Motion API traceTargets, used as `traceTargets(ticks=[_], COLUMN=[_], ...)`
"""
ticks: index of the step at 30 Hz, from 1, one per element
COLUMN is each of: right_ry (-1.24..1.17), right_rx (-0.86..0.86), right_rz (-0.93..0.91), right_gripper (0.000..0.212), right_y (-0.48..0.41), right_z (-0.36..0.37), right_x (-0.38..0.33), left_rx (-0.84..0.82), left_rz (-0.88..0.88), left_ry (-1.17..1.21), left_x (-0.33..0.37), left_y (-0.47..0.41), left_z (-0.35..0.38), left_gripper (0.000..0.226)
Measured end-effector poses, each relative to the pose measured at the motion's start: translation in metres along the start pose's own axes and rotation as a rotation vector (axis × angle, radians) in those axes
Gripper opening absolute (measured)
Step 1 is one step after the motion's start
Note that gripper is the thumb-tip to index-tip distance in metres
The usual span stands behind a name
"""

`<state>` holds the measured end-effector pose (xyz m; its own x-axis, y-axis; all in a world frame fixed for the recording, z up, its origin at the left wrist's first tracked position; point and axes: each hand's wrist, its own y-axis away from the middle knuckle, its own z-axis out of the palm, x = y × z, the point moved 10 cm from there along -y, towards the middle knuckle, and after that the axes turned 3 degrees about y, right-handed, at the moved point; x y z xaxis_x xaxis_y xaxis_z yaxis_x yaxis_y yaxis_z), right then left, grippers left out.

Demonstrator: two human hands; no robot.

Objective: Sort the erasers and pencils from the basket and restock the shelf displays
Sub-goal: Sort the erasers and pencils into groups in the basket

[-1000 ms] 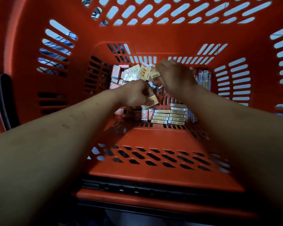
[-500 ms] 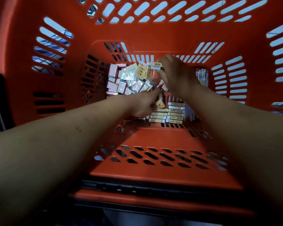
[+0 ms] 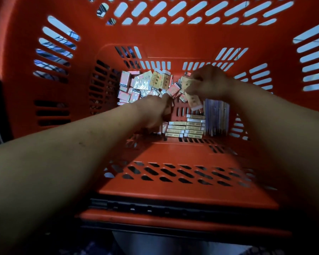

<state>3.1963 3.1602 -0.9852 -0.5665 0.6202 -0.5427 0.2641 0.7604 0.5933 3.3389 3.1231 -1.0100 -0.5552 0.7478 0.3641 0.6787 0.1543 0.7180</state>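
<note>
Paper-wrapped, block-shaped erasers (image 3: pixel 142 85) in pink, silver and yellow are lying in a loose heap at the far left of the basket floor. A neat stack (image 3: pixel 186 128) of flat ones is sitting nearer, just beside a bundle of slim pencils (image 3: pixel 217 116). The right hand (image 3: pixel 208 83) is curling its fingers round blurred yellow erasers (image 3: pixel 190 85) above the heap. The left hand (image 3: pixel 155 111) is reaching down with bent fingers; I cannot tell whether it is holding anything. The orange plastic basket (image 3: pixel 173 150) is showing slotted walls all round.
</note>
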Motion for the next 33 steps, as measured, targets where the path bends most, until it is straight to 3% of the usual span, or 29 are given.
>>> traceTargets(ticks=[3,11,14,19,28,33], right_ry=[0.064,0.183,0.176,0.172,0.308,0.336], right_rx=[-0.157,-0.079,-0.017,-0.03,-0.144,-0.189], right_rz=[0.082,0.003,-0.015,-0.023,-0.01,0.008], right_gripper=[0.024,0.017,0.019,0.014,0.009,0.026], right_y=[0.002,-0.001,-0.003,0.001,-0.002,-0.006], right_z=[0.016,0.019,0.01,0.012,0.034,0.046], right_x=[0.019,0.011,0.003,0.004,0.009,0.014], left_rx=[0.007,0.147,0.247,0.34,0.195,0.191], left_rz=[-0.015,0.213,0.172,0.136,0.186,0.192], left_ry=[0.086,0.135,-0.008,-0.074,0.181,0.168], left_x=[-0.012,0.03,0.034,0.03,0.027,0.024], left_y=[0.003,0.004,0.004,0.002,-0.006,-0.005], left_z=[-0.005,-0.008,-0.005,-0.005,0.008,0.003], left_gripper=[0.041,0.037,0.049,0.045,0.042,0.029])
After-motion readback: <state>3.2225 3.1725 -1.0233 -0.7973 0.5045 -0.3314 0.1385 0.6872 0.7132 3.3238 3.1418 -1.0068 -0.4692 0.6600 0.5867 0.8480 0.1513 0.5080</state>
